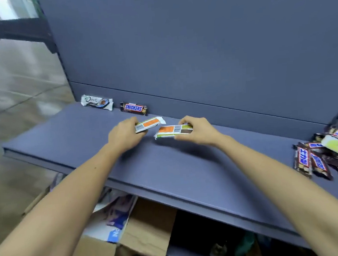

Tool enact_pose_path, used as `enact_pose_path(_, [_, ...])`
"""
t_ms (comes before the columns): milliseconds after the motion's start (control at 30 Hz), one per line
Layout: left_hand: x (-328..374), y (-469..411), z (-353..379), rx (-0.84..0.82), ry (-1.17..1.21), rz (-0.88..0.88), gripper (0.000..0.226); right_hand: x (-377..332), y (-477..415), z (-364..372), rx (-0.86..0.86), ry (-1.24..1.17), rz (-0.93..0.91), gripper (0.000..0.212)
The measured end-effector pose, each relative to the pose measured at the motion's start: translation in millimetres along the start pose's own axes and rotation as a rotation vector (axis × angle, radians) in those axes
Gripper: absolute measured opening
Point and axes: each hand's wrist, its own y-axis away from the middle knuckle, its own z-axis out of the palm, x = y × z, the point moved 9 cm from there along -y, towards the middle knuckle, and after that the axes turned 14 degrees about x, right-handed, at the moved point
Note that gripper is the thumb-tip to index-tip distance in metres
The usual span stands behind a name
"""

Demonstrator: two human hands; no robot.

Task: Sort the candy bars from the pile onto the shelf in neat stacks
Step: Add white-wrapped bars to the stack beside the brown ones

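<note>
My left hand (124, 134) grips one end of a white and orange candy bar (150, 124) just above the grey shelf (168, 169). My right hand (197, 129) pinches a second white, orange and green bar (172, 130) with a barcode, held beside the first. Against the back panel lie a white bar (96, 102) and a brown Snickers bar (133, 108), side by side. The pile of candy bars (329, 153), mostly Snickers with a pale yellow-white one on top, sits at the shelf's right end.
The shelf's front edge runs diagonally from left to lower right. Below it stand open cardboard boxes (145, 229) with printed packaging inside and a dark lower shelf. A shiny floor (15, 84) lies to the left.
</note>
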Motion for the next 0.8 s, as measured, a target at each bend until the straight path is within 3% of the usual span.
enact_pose_path(267, [-102.8,-18.5,-38.9,0.023,-0.075,-0.063,0.031,-74.9,-46.0,96.8,-0.091,0.018,-0.108,0.039])
enact_pose_path(567, [-145.7,-46.4,-29.6,-0.018,-0.056,0.031,0.036,-85.1,-83.6,140.7,-0.023,0.083,0.010,0.040])
enact_pose_path(800, [-154.0,-61.9,-13.1,-0.075,-0.023,0.109,0.033,-86.9,-86.4,153.1,-0.009,0.298,-0.019,0.050])
